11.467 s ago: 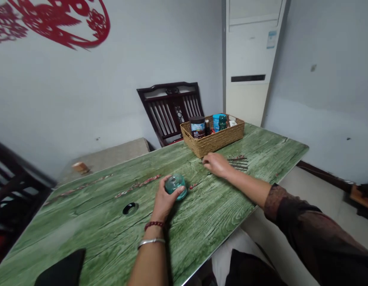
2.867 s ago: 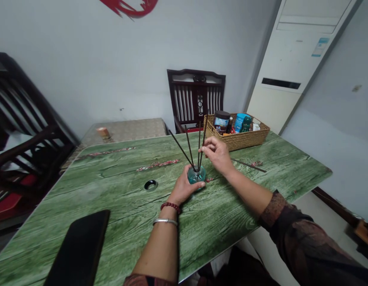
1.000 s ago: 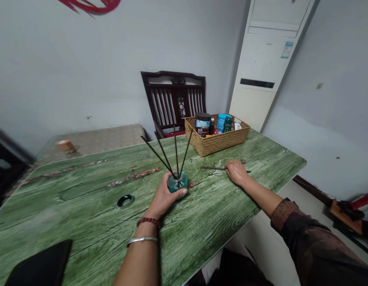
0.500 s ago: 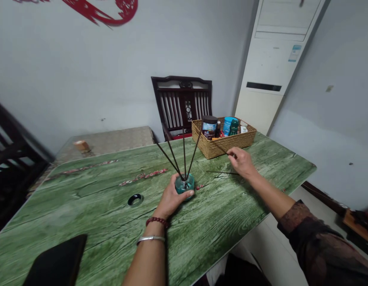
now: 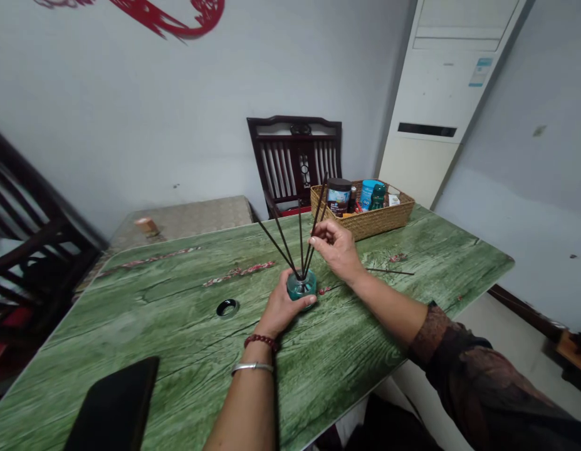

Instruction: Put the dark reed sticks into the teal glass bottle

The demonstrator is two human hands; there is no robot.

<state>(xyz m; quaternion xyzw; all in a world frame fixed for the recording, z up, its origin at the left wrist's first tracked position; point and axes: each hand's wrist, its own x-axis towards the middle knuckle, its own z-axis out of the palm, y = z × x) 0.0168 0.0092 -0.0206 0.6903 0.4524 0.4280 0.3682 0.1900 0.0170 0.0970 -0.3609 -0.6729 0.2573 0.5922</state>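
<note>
Currently, the squat bottle (image 5: 303,288) stands around the middle of the green table (image 5: 187,338), well in from the near edge. A broad stretch of tabletop runs leftward from it, past a black ring (image 5: 219,309) and a flat black phone (image 5: 116,404). On the far right, a woven wicker basket (image 5: 379,222) bounds the space beyond the right hand (image 5: 334,245). Rounded and transparent, the bottle holds teal liquid; the table surface carries a printed wood grain. Thin, straight dark sticks (image 5: 277,245) fan upward from the bottle's neck, most leaning left. The bottle is upright, its left side wrapped by the curled left hand (image 5: 285,304), thumb across the front. The right hand pinches the held stick (image 5: 320,203) between thumb and fingertips, its long axis steep and its top tilted right; whether its lower end is inside the neck I cannot tell. A loose stick (image 5: 391,271) lies flat, roughly crosswise, beyond the right forearm.
</note>
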